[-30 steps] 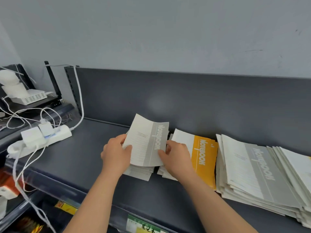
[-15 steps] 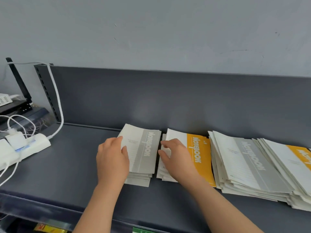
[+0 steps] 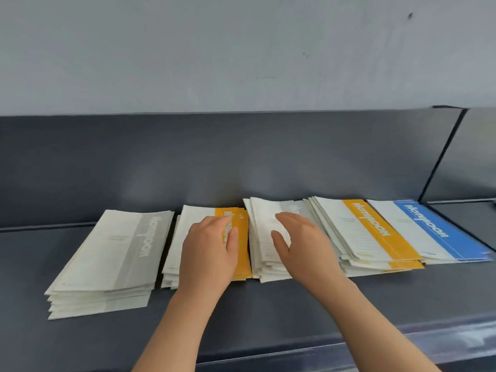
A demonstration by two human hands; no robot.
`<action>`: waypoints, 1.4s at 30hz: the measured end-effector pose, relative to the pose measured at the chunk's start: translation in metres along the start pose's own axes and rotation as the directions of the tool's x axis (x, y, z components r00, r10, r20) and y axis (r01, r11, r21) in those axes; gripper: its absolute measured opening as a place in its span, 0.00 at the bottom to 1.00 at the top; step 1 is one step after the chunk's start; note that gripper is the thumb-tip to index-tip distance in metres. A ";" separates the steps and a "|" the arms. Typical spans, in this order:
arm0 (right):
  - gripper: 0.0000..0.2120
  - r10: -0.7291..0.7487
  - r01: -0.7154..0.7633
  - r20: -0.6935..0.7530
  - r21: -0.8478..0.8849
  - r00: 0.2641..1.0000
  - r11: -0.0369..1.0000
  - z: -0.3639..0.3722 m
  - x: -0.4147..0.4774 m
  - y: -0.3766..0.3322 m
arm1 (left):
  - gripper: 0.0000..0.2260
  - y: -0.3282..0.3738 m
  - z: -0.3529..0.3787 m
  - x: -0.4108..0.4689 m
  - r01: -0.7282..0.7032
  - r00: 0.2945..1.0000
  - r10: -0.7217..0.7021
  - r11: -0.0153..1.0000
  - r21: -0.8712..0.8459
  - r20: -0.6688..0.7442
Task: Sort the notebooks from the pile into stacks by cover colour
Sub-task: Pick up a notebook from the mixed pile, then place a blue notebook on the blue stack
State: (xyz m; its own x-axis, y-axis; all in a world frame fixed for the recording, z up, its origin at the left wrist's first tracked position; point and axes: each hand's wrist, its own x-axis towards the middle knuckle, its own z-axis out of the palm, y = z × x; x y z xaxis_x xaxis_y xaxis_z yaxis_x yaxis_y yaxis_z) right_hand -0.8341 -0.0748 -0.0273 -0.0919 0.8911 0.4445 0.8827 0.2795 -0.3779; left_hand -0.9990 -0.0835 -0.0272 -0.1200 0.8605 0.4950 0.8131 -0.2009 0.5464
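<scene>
Our left hand (image 3: 208, 251) lies flat, fingers straight, on the orange-cover stack (image 3: 244, 259). Our right hand (image 3: 300, 245), fingers spread and relaxed, covers the grey notebook (image 3: 264, 224) topping the unsorted pile (image 3: 357, 237) beneath it. Risk: a flat-palm drag may carry several fanned copies along together.

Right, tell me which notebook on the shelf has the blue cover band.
The blue notebook at the far right end of the row, just right of an orange notebook. Every other cover showing has a grey or orange band.
</scene>
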 end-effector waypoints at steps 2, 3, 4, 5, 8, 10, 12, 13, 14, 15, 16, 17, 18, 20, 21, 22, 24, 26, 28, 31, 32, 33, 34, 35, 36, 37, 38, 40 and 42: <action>0.13 0.043 -0.044 -0.022 -0.016 0.999 0.999 -0.018 -0.010 0.026 | 0.13 0.025 0.019 -0.003 -0.044 0.999 0.045 0.999 -0.018 0.022; 0.13 0.065 -0.066 -0.030 -0.025 0.997 0.998 -0.029 -0.015 0.040 | 0.13 0.040 0.030 -0.006 -0.061 0.997 0.062 0.998 -0.029 0.036; 0.13 0.084 -0.085 -0.036 -0.036 0.996 0.996 -0.040 -0.020 0.054 | 0.14 0.055 0.040 -0.008 -0.076 0.996 0.078 0.996 -0.042 0.049; 0.13 0.100 -0.101 -0.036 -0.047 0.994 0.994 -0.050 -0.025 0.070 | 0.14 0.072 0.051 -0.012 -0.089 0.994 0.093 0.994 -0.056 0.059; 0.13 0.139 -0.141 -0.043 -0.058 0.989 0.988 -0.084 -0.041 0.120 | 0.15 0.124 0.083 -0.025 -0.114 0.988 0.123 0.989 -0.098 0.097; 0.13 0.163 -0.166 -0.055 -0.064 0.985 0.984 -0.108 -0.053 0.156 | 0.15 0.160 0.106 -0.033 -0.121 0.983 0.136 0.986 -0.119 0.124; 0.15 0.194 -0.198 -0.061 -0.078 0.979 0.977 -0.131 -0.065 0.193 | 0.15 0.197 0.130 -0.042 -0.127 0.977 0.150 0.981 -0.149 0.155; 0.15 0.217 -0.222 -0.060 -0.091 0.974 0.971 -0.142 -0.071 0.212 | 0.15 0.214 0.143 -0.046 -0.127 0.973 0.156 0.978 -0.166 0.171; 0.15 0.238 -0.244 -0.064 -0.107 0.969 0.964 -0.152 -0.077 0.231 | 0.15 0.232 0.156 -0.051 -0.127 0.970 0.160 0.975 -0.180 0.184; 0.15 0.258 -0.264 -0.069 -0.119 0.964 0.957 -0.161 -0.083 0.249 | 0.15 0.249 0.169 -0.055 -0.125 0.967 0.162 0.974 -0.189 0.196; 0.14 0.276 -0.284 -0.074 -0.128 0.958 0.950 -0.170 -0.090 0.267 | 0.15 0.265 0.182 -0.060 -0.121 0.965 0.162 0.973 -0.197 0.206; 0.14 0.294 -0.301 -0.075 -0.138 0.953 0.943 -0.178 -0.096 0.284 | 0.15 0.280 0.194 -0.065 -0.112 0.962 0.159 0.971 -0.212 0.221; 0.14 0.308 -0.316 -0.075 -0.148 0.948 0.937 -0.185 -0.102 0.301 | 0.15 0.294 0.206 -0.070 -0.097 0.958 0.154 0.968 -0.233 0.242; 0.15 0.335 -0.344 -0.081 -0.152 0.939 0.927 -0.199 -0.112 0.331 | 0.15 0.317 0.227 -0.077 -0.072 0.947 0.152 0.960 -0.271 0.284; 0.15 0.346 -0.355 -0.085 -0.147 0.934 0.923 -0.206 -0.116 0.344 | 0.15 0.327 0.236 -0.078 -0.067 0.941 0.154 0.957 -0.281 0.302; 0.16 0.354 -0.364 -0.090 -0.143 0.931 0.920 -0.212 -0.119 0.357 | 0.15 0.336 0.245 -0.079 -0.065 0.936 0.158 0.955 -0.289 0.314; 0.18 0.378 -0.389 -0.098 -0.140 0.921 0.911 -0.223 -0.122 0.382 | 0.13 0.353 0.263 -0.077 -0.063 0.928 0.166 0.952 -0.299 0.332; 0.19 0.417 -0.428 -0.106 -0.135 0.903 0.894 -0.232 -0.124 0.404 | 0.12 0.371 0.280 -0.074 -0.061 0.918 0.172 0.952 -0.301 0.356; 0.19 0.456 -0.470 -0.127 -0.128 0.881 0.873 -0.240 -0.123 0.425 | 0.13 0.387 0.296 -0.069 -0.057 0.906 0.179 0.949 -0.309 0.382; 0.17 0.513 -0.532 -0.156 -0.126 0.844 0.837 -0.249 -0.119 0.451 | 0.14 0.411 0.319 -0.060 -0.071 0.887 0.212 0.940 -0.333 0.410; 0.15 0.534 -0.554 -0.158 -0.137 0.831 0.821 -0.253 -0.118 0.459 | 0.15 0.420 0.325 -0.056 -0.074 0.880 0.221 0.938 -0.339 0.421; 0.14 0.550 -0.570 -0.158 -0.153 0.820 0.807 -0.257 -0.116 0.467 | 0.15 0.427 0.332 -0.052 -0.074 0.871 0.230 0.935 -0.345 0.434; 0.14 0.560 -0.581 -0.157 -0.169 0.813 0.796 -0.261 -0.115 0.476 | 0.16 0.436 0.340 -0.048 -0.073 0.863 0.238 0.931 -0.357 0.446; 0.14 0.567 -0.588 -0.158 -0.181 0.808 0.788 -0.265 -0.114 0.485 | 0.16 0.444 0.347 -0.045 -0.069 0.853 0.244 0.929 -0.364 0.461; 0.14 0.573 -0.594 -0.158 -0.187 0.804 0.782 -0.268 -0.113 0.494 | 0.16 0.452 0.354 -0.042 -0.064 0.843 0.249 0.926 -0.371 0.476; 0.14 0.578 -0.598 -0.156 -0.189 0.801 0.779 -0.272 -0.112 0.504 | 0.15 0.460 0.360 -0.041 -0.057 0.831 0.255 0.923 -0.380 0.495; 0.14 0.581 -0.600 -0.150 -0.190 0.800 0.777 -0.274 -0.112 0.514 | 0.12 0.467 0.368 -0.040 -0.046 0.815 0.262 0.918 -0.393 0.517; 0.14 0.592 -0.606 -0.132 -0.199 0.795 0.770 -0.276 -0.110 0.538 | 0.04 0.480 0.384 -0.040 -0.016 0.783 0.265 0.913 -0.408 0.562; 0.13 0.593 -0.604 -0.122 -0.203 0.796 0.770 -0.278 -0.106 0.563 | 0.03 0.492 0.400 -0.039 0.009 0.754 0.247 0.922 -0.386 0.608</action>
State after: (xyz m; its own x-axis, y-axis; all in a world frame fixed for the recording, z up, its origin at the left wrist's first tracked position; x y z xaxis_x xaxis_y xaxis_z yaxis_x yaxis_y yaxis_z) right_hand -0.1990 -0.1115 -0.0620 0.5062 0.8314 0.2291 0.8290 -0.3960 -0.3949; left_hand -0.3666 -0.0292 -0.0480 0.4569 0.8842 0.0975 0.5286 -0.3580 0.7696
